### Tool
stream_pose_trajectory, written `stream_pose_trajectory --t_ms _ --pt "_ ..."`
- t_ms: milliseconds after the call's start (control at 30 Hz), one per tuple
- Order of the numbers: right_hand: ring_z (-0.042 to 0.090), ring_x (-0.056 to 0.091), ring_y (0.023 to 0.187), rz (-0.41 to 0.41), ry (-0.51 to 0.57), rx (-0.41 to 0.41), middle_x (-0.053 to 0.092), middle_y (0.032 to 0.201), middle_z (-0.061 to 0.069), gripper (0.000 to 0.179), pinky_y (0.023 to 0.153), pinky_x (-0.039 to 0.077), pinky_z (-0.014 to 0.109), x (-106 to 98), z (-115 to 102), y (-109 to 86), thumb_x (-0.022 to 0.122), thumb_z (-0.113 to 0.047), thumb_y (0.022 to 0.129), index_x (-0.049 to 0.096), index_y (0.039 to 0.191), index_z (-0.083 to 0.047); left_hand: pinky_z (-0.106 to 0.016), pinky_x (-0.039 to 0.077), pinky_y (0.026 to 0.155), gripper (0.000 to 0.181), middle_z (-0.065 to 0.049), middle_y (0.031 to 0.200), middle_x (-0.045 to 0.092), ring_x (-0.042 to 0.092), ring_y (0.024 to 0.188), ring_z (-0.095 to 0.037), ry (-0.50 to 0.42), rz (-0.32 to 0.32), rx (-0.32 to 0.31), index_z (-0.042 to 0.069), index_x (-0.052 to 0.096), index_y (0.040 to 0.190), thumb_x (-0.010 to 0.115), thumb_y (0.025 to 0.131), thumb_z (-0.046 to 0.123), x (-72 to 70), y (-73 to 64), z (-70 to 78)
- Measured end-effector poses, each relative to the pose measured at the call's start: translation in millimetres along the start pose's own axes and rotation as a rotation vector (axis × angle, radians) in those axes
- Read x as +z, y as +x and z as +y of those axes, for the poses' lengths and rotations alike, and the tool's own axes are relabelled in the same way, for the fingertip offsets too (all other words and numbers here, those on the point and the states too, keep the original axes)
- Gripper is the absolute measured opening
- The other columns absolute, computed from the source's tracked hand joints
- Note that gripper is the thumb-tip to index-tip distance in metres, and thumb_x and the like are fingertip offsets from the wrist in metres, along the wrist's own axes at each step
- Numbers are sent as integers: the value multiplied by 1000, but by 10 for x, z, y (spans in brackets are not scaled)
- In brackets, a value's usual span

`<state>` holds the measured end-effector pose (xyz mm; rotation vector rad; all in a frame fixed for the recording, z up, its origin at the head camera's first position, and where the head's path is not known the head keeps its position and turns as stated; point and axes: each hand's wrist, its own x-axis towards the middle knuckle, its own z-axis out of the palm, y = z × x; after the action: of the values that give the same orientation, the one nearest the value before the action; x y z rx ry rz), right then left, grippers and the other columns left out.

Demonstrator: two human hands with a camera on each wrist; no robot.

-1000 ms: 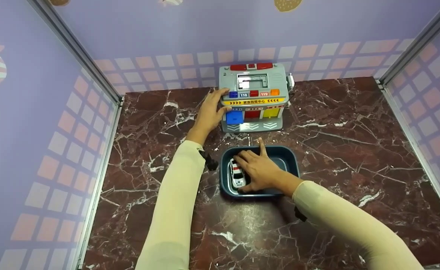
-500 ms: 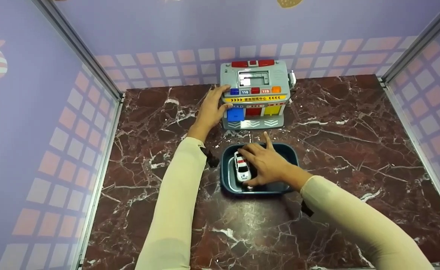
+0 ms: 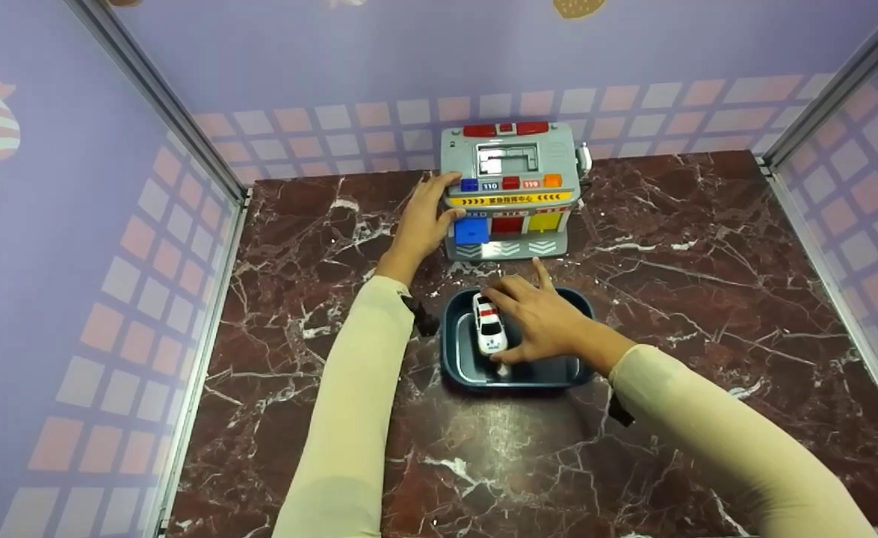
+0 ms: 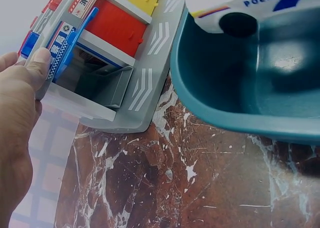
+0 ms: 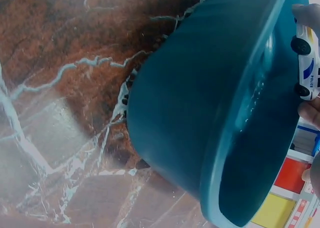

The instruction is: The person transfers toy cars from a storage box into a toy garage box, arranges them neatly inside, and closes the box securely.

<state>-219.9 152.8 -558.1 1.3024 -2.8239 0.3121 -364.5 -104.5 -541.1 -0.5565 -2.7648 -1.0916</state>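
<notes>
A grey toy emergency station with blue, red and yellow garage doors stands at the back of the tabletop. My left hand grips its left roof edge, thumb at the front. The blue door is swung up, baring a dark bay in the left wrist view. My right hand pinches a white toy police car by its two ends, fingers at one and thumb at the other. The car is over the teal basin, raised to about rim height in the right wrist view.
Dark red marbled tabletop surrounds the basin and station. A purple wall rises close behind the station, with side walls left and right. A white part sticks out from the station's right side.
My right hand has lifted the police car off the basin's left side and carried it a little right and towards the station. The left hand stays on the station.
</notes>
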Motion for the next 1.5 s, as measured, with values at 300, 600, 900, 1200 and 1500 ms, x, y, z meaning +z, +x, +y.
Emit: stream_pose_trajectory --t_ms 300,600,900,1200,1500 --pt "37 58 141 37 -7 -12 58 150 17 109 127 21 86 -56 66 32 81 -76 83 52 162 -6 -42 18 143 68 -11 167 56 46 160 -32 -1 9 13 17 49 165 72 104 35 -1 2 -8" --pt "39 57 144 61 19 17 57 153 19 109 128 16 86 -101 131 75 85 -73 81 53 161 -6 -38 13 143 68 -11 166 57 45 161 -32 -8 7 10 15 49 165 72 103 33 8 -12 -30" --pt "40 56 148 41 63 66 55 158 19 107 129 13 86 -121 186 143 85 -68 83 51 163 -6 -43 30 138 68 -11 165 57 48 157 -32 -1 16 17 15 51 164 73 103 34 37 -11 -47" --pt "38 57 147 36 64 109 56 157 19 106 129 15 85 -140 266 201 82 -69 85 50 164 -6 -42 36 134 67 -10 166 56 50 152 -30 -16 30 16 15 52 163 73 103 33 57 -19 -24" --pt "39 58 144 47 85 142 55 156 20 100 127 19 86 -158 346 265 82 -64 87 52 161 -4 -43 35 135 68 -11 164 58 51 152 -31 -32 43 21 15 53 163 74 101 34 58 1 -45"
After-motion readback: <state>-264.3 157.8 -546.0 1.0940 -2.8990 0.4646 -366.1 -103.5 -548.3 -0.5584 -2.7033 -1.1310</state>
